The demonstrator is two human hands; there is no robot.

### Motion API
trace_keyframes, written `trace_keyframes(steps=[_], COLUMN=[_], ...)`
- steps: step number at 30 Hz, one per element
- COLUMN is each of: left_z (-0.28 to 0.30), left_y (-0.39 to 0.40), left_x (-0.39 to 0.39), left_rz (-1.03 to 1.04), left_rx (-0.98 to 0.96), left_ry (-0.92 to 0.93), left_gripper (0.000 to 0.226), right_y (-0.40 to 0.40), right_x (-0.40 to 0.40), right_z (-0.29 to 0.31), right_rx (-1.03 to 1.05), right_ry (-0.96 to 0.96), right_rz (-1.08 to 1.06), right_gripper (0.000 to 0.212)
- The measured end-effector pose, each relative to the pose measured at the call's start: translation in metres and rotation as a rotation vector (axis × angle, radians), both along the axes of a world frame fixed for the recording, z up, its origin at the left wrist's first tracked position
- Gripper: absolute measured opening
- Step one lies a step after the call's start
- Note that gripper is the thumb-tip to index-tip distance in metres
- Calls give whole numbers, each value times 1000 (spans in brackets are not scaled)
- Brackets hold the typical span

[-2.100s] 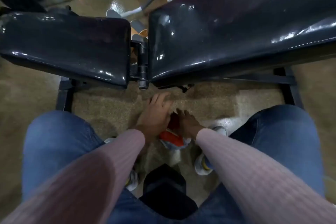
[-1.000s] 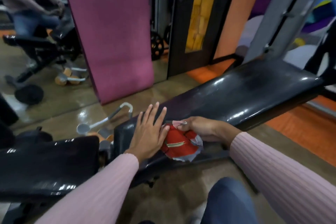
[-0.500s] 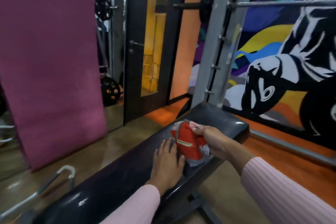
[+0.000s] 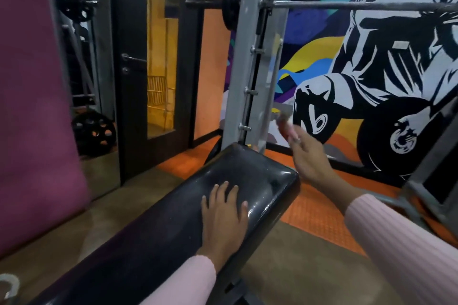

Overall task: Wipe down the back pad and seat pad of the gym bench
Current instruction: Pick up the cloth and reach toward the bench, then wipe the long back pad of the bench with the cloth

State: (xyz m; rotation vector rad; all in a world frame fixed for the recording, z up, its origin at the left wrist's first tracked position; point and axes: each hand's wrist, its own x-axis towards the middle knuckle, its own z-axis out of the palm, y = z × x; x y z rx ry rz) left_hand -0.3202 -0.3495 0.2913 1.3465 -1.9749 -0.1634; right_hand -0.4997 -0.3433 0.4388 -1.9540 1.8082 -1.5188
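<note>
The black back pad [image 4: 247,171] of the bench runs from the lower left up to the middle of the head view. My left hand [image 4: 224,215] lies flat on the pad near its far end, fingers straight. My right hand [image 4: 307,158] is raised in the air just past the pad's far right corner, blurred by motion. A red and grey cloth [image 4: 285,124] shows only as a smear at its fingertips, and the hand seems to pinch it. The seat pad is out of view.
A grey rack upright [image 4: 250,62] with a barbell [image 4: 347,5] and plate stands right behind the pad's end. A mural wall is at right, a dark door [image 4: 128,62] and a purple mat [image 4: 32,96] at left. A grey frame [image 4: 426,181] stands at the right edge.
My right hand has lifted the cloth off the pad, up and to the right past its end. My left hand slid further along the pad. The view tilted up from the floor.
</note>
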Motion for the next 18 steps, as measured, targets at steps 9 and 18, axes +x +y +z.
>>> trace_keyframes(steps=[9, 18], left_z=[-28, -31], left_y=[-8, -9], left_x=[-5, -3], left_rz=[-31, -22], left_rx=[-36, -80], left_ry=[-35, -68], left_gripper=[45, 52], right_y=[-5, -35], right_x=[-8, 26], right_z=[-90, -113], right_rx=[453, 407], right_ry=[659, 747], right_rz=[-121, -218], right_gripper=[64, 54])
